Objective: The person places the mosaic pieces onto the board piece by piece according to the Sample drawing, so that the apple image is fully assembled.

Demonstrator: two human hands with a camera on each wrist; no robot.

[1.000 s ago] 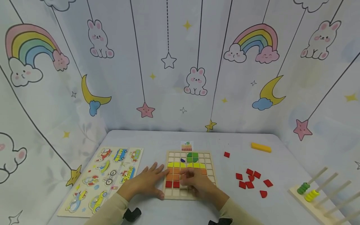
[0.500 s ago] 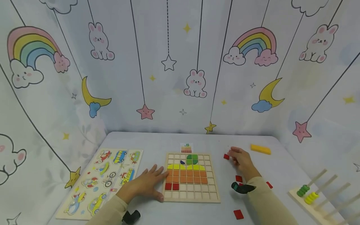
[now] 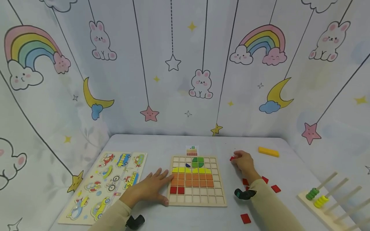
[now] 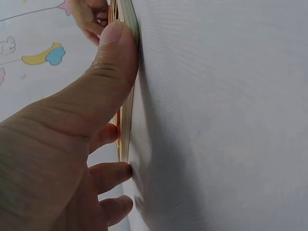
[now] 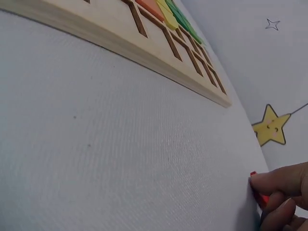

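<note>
At the far right of the board, my right hand (image 3: 244,163) pinches a small red square tile (image 3: 232,158) between thumb and fingers. In the right wrist view the red tile (image 5: 260,197) is partly covered by the fingertips. My left hand (image 3: 150,187) lies spread against the left side of the wooden grid board (image 3: 218,202), the thumb at its near left corner. Green, yellow and orange pieces fill cells of the board above two red tiles (image 3: 177,190) in a lower row. A small dark blue piece (image 3: 188,165) sits by the green ones.
A small picture card (image 3: 192,150) lies behind the board. Loose red tiles (image 3: 245,218) are around the right forearm, some hidden. A yellow bar (image 3: 268,151) lies at the back right, a bead abacus (image 3: 326,205) at right, a vehicle puzzle board (image 3: 78,217) at left.
My right hand has gone from the board's lower rows to the back right and now pinches the red tile there. The left hand has stayed at the board's side.
</note>
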